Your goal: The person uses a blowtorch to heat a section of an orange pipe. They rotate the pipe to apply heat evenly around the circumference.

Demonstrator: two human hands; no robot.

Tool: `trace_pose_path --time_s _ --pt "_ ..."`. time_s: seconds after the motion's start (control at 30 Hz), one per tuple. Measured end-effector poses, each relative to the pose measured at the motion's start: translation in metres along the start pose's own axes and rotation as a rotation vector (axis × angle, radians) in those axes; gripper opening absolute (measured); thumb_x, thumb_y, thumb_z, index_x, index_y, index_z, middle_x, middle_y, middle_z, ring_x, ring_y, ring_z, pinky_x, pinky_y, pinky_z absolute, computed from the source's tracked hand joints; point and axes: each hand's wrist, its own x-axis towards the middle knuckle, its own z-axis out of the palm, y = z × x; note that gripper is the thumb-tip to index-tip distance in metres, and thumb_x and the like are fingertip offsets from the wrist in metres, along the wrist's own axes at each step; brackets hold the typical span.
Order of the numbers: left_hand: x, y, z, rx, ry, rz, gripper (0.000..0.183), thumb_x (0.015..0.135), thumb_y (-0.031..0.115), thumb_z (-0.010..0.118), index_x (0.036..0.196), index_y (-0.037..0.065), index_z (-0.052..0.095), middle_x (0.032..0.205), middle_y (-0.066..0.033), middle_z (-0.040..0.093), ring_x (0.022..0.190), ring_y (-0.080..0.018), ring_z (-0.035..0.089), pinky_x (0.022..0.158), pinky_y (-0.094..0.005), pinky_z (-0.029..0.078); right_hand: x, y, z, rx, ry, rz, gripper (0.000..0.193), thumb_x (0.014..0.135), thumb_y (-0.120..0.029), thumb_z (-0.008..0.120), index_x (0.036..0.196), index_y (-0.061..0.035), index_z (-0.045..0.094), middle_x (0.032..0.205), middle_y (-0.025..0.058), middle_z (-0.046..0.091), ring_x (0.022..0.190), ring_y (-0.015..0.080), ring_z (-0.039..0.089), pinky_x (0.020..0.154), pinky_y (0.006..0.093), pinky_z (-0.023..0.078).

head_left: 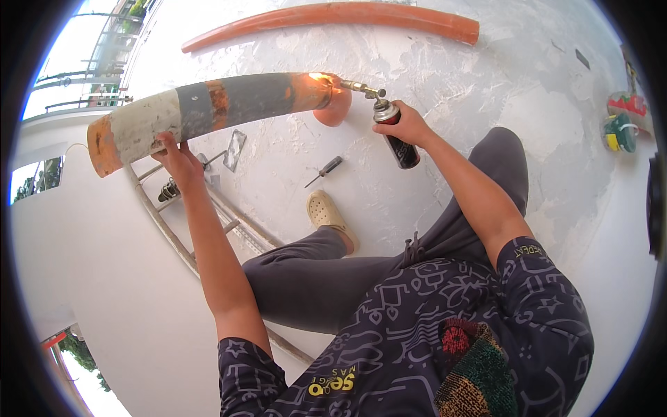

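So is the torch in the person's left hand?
No, the right hand grips the torch, while the left hand holds the pipe.

Between nine and ten o'clock, the left hand (180, 165) supports a long grey-and-orange pipe (243, 101) from below, near its pale end. Between one and two, the right hand (410, 126) grips a gas torch (401, 153), its flame (321, 78) licking the pipe's far end toward twelve. A second, orange pipe (333, 15) lies at twelve, a screwdriver (329, 167) near the dial's centre, a ladder-like frame (238, 224) toward nine.
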Motion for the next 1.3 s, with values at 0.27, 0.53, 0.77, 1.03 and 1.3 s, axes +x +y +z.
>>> trace_pose_path --time_s 0.27,0.53,0.77,1.03,1.3 --pt "-0.005 0.012 0.009 -0.013 0.016 0.011 0.111 0.091 0.051 0.089 0.168 0.015 0.018 0.169 -0.0117 0.037 0.154 -0.0304 0.04 0.127 -0.0524 0.036 0.005 0.008 -0.001 0.021 -0.001 0.03 0.093 0.071 -0.052 0.096 0.138 0.0043 0.062 0.123 0.0219 0.076 0.112 0.0301 0.075 0.098 0.0403 0.059" --pt "-0.006 0.011 0.008 -0.072 -0.043 -0.033 0.106 0.095 0.054 0.082 0.168 0.016 0.016 0.168 -0.0132 0.038 0.153 -0.0309 0.041 0.128 -0.0541 0.037 0.003 0.011 -0.004 0.014 -0.001 0.029 0.09 0.072 -0.052 0.096 0.135 0.0034 0.064 0.122 0.0213 0.076 0.111 0.03 0.075 0.098 0.0401 0.06" --pt "-0.001 0.002 -0.002 -0.153 -0.095 -0.026 0.111 0.093 0.057 0.08 0.17 0.013 0.011 0.167 -0.013 0.039 0.152 -0.0303 0.043 0.13 -0.0515 0.036 -0.001 0.016 -0.005 0.032 -0.026 0.049 0.087 0.072 -0.051 0.096 0.134 0.0026 0.065 0.121 0.02 0.076 0.109 0.0285 0.076 0.097 0.0396 0.06" --pt "-0.005 0.0 -0.006 -0.119 -0.071 -0.033 0.09 0.104 0.052 0.072 0.168 0.007 0.029 0.163 -0.0112 0.045 0.151 -0.0274 0.043 0.129 -0.0481 0.035 -0.007 0.016 -0.002 0.015 -0.037 0.033 0.087 0.072 -0.051 0.096 0.133 0.0032 0.066 0.119 0.0199 0.077 0.108 0.0282 0.076 0.097 0.0398 0.059" --pt "0.003 0.007 0.001 -0.165 -0.062 -0.041 0.1 0.093 0.041 0.089 0.162 0.006 0.026 0.159 -0.0135 0.047 0.146 -0.0278 0.048 0.127 -0.0482 0.041 -0.016 0.011 -0.003 -0.039 -0.097 0.032 0.084 0.074 -0.048 0.096 0.133 0.0018 0.065 0.118 0.0193 0.076 0.108 0.028 0.075 0.097 0.0398 0.059"
